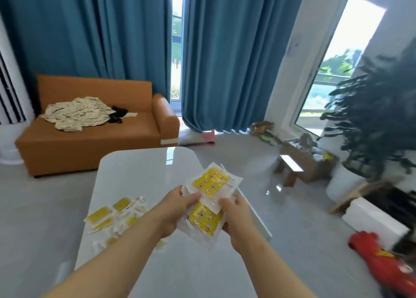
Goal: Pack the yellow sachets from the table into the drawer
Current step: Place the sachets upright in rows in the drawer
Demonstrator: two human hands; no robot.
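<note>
Gripping stack of sachets [209,184] between left hand [177,210] and right hand [236,217], centre frame, above table [139,167].
Clear wrappers, yellow printed pads inside; loose sachets [105,216] scattered lower left on tabletop.

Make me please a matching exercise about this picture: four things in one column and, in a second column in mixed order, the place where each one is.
Things
1. stack of sachets
2. loose sachets
3. patterned cloth
4. red object

Places
a. on the floor, at the right
b. on the orange sofa
c. held by the left hand and the right hand
d. lying on the white table

Pairs: 1-c, 2-d, 3-b, 4-a
</note>
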